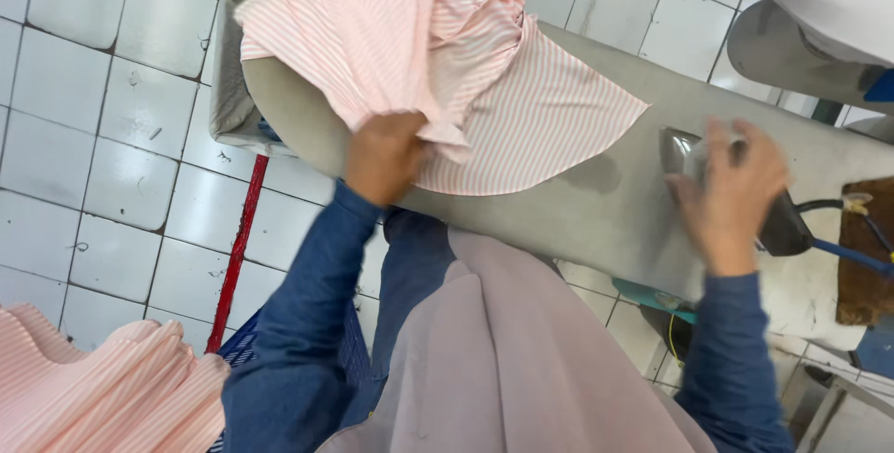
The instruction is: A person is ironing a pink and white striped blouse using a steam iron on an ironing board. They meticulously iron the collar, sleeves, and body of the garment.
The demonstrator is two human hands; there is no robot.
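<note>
Hands, two, bare, in blue sleeves. Left hand (385,157): closed on a bunched edge of the pink-and-white striped fabric (438,62), gripping it at the near rim of the grey ironing board (577,216). Right hand (736,194): wrapped over the handle of the iron (731,188), fingers curled around it; blurred, so the exact grip is hard to read. Iron sits on the bare board, well apart from the cloth, its cords (852,229) running off to the right.

Fabric: heaped and folded at the board's rounded end, one flat panel spread toward the iron.

Handling note, as judgement: the cloth wants pulling flat and taut under the left hand, fingers clear of the iron's path.

Surroundings: stack of matching striped pieces (102,388) at lower left; red pole (237,248); white tiled floor (84,136); brown pad (866,248) on the board's right end.
</note>
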